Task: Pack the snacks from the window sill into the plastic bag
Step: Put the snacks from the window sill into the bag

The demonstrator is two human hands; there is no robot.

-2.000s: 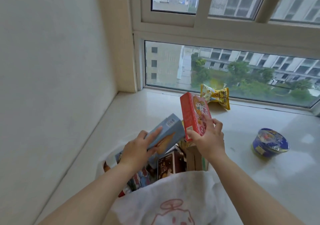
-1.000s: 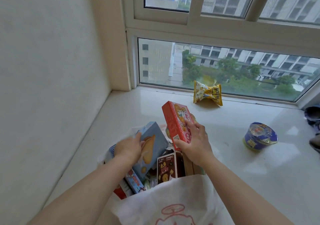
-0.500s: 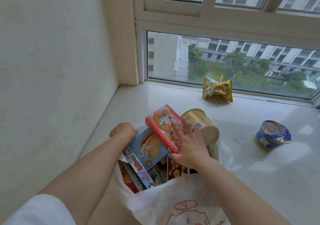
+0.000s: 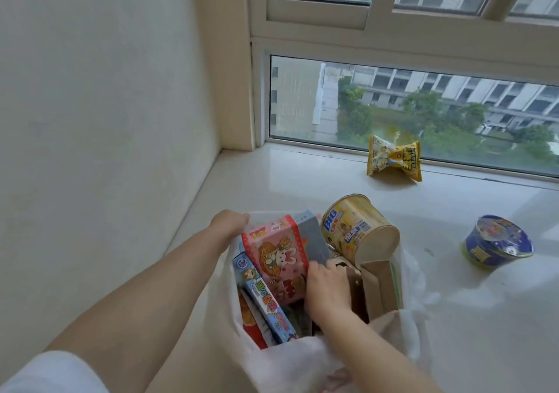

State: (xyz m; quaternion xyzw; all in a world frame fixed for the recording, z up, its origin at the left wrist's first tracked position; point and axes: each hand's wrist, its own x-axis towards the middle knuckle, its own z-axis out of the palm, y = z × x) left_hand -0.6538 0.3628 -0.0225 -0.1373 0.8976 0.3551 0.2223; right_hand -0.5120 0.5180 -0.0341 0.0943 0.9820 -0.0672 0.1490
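The white plastic bag (image 4: 302, 359) stands open on the window sill (image 4: 272, 181), holding several snack boxes. My left hand (image 4: 230, 221) grips the bag's far left rim. My right hand (image 4: 328, 289) is inside the bag, fingers on the lower right edge of a pink-red rabbit box (image 4: 272, 256). That box leans against a blue-grey box (image 4: 314, 238) behind it. A yellow cup of noodles (image 4: 357, 229) lies tipped at the bag's far edge. On the sill lie a blue noodle bowl (image 4: 496, 243) to the right and a yellow snack packet (image 4: 393, 158) by the glass.
A plain wall runs along the left side of the sill. The window frame and glass close off the back. Inside the bag are also a long blue box (image 4: 263, 299) and a brown carton (image 4: 381, 286).
My right hand has lowered the pink-red box into the bag. My left hand let go of the blue-grey box and took the bag's rim. The view tilted down.
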